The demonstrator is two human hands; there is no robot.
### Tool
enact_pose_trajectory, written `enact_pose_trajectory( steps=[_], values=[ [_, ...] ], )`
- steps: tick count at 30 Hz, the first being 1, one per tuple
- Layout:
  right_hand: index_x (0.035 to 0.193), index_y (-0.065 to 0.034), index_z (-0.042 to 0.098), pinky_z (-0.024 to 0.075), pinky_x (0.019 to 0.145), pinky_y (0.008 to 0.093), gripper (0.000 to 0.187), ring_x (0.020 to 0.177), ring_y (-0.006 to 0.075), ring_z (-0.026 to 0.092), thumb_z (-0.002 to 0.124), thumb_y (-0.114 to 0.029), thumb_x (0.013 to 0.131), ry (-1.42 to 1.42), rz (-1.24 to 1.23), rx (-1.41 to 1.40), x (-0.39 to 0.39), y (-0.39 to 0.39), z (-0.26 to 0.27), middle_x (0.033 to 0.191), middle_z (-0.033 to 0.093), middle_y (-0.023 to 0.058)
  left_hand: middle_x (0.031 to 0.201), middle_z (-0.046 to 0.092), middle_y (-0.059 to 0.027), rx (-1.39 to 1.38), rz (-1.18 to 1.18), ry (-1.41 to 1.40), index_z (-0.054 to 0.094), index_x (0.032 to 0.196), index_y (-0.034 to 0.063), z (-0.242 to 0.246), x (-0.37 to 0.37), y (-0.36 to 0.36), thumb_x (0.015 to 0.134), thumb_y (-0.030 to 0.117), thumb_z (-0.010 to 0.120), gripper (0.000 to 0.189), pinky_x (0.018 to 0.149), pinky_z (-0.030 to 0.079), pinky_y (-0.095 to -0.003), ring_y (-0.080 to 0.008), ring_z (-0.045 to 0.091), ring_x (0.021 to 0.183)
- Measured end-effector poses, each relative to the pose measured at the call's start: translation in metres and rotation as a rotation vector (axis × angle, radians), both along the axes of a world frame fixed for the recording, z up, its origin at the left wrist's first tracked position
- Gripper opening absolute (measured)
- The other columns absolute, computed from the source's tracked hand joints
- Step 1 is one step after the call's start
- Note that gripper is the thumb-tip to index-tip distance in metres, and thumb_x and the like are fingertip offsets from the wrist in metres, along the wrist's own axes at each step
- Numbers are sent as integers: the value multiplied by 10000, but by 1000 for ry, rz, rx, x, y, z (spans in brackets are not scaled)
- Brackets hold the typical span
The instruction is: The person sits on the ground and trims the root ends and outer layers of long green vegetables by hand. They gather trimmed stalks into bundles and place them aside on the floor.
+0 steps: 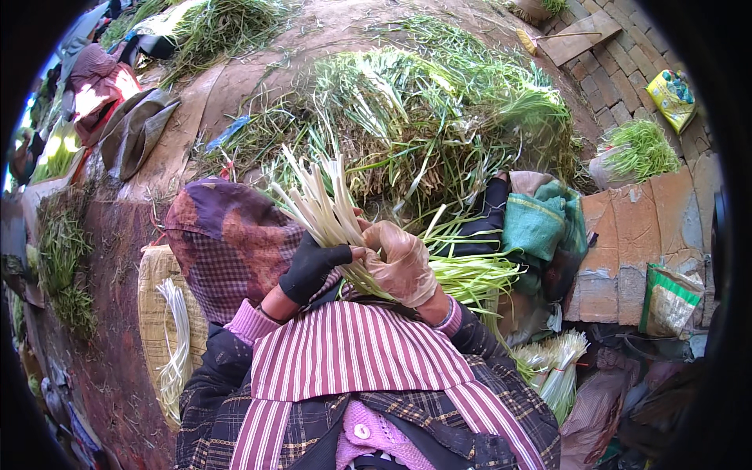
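Note:
My left hand (317, 264), in a black fingerless glove, grips a bunch of pale plant stalks (323, 202) whose white ends point up and away from me. My right hand (402, 261), in a thin clear plastic glove, is at the same bunch's lower right side, its fingers bent against the stalks; whether they grip it is partly hidden. The bunch's green leaves pass below the hands. More yellow-green leaves (473, 279) lie right of my right hand. A large heap of leafy plants with brown roots (429, 111) lies just beyond both hands.
A few white stalks (176, 346) lie on a woven sack (150, 294) at left. Tied white bundles (561, 370) stand at lower right. Flattened cardboard (634, 241), an opened green-edged bag (670, 299) and a basket of greens (640, 153) are at right. A broom (529, 42) lies farther off.

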State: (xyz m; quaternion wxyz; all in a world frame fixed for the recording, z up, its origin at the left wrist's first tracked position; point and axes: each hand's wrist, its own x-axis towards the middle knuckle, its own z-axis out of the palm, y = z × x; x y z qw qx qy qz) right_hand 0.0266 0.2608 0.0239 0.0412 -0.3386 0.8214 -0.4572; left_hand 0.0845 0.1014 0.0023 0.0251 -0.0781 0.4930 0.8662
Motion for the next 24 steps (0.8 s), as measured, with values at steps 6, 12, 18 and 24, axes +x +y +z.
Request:
enact_pose_trajectory(
  steps=[6,12,18,24],
  values=[
    [821,-41,624,513,624,334,149,711,276,648,735,-89,734,39,180,-131,-9,-2,12,775,645,122,1116,624,-90,-32,-22,-21,536,1177,17,0,4,-2,755,98,718,468,892,474,-306,-200,598,1038],
    [1010,-18,672,440,556,202,172,648,48,542,649,-143,895,-429,129,-327,-50,10,55,762,636,-21,948,655,-98,-74,-172,8,577,1037,26,2,6,2,805,84,667,256,853,481,-317,-201,624,939],
    [1139,-52,652,404,540,157,304,600,7,503,592,-275,941,-847,471,-456,-70,-29,64,814,617,-46,916,655,-73,-202,-372,90,660,914,8,14,6,5,799,66,667,129,833,466,-299,-160,600,904],
    [916,-38,621,466,657,223,125,743,100,577,612,-162,900,-1039,371,-697,-69,-38,39,924,653,72,909,659,-81,-120,-399,89,636,990,13,12,10,-2,797,41,682,200,825,488,-297,-170,616,896]
  ],
)
